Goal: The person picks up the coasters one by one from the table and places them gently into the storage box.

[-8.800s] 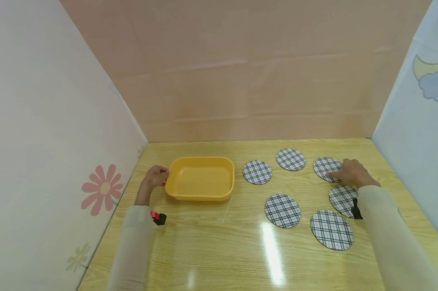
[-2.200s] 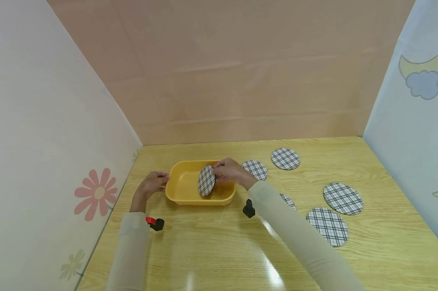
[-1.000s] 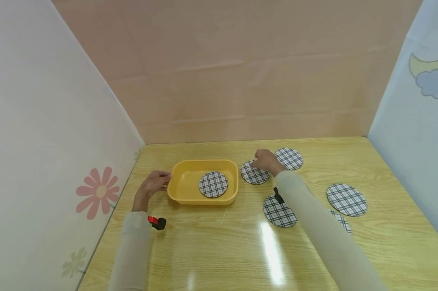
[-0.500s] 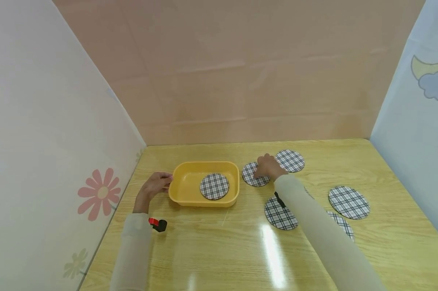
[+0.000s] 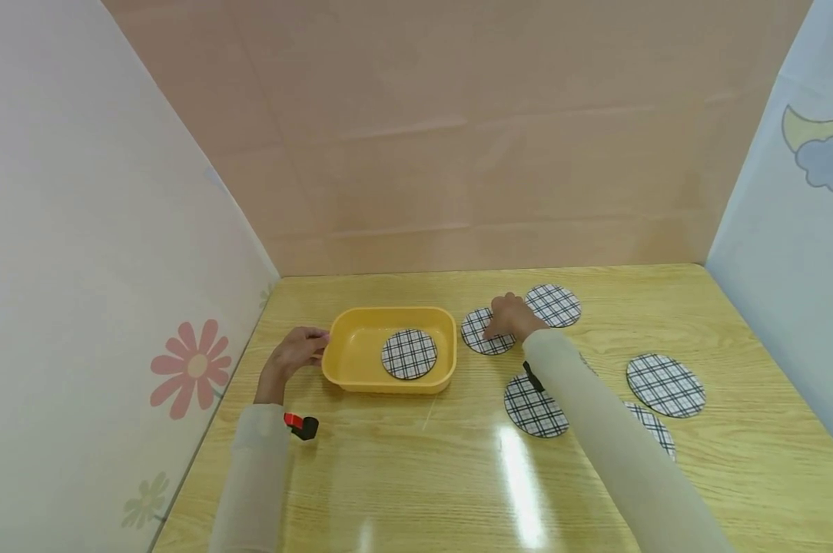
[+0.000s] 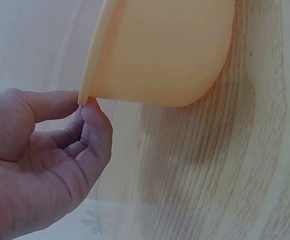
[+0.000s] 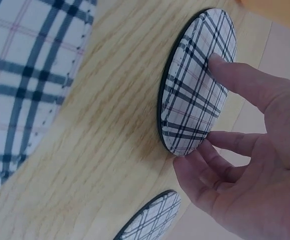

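A yellow tray (image 5: 333, 361) sits left of centre on the wooden table (image 5: 423, 476) with one plaid coaster (image 5: 409, 354) lying flat inside. My left hand (image 5: 299, 349) pinches the tray's left rim (image 6: 92, 75) between thumb and forefinger (image 6: 92, 112). My right hand (image 5: 509, 316) is on another plaid coaster (image 5: 477, 334) just right of the tray. In the right wrist view that coaster (image 7: 197, 82) lies flat; a fingertip (image 7: 219, 65) presses its face while my thumb (image 7: 184, 167) and another finger curl against its near edge.
More plaid coasters lie on the table: one (image 5: 553, 305) behind my right hand, one (image 5: 535, 405) under my forearm, one (image 5: 665, 384) to the right and one (image 5: 655, 438) partly hidden by my sleeve. Walls close in the back and both sides.
My right hand set a coaster flat in the tray, then moved right and came down on the coaster beside the tray. The left hand has stayed on the tray's rim.
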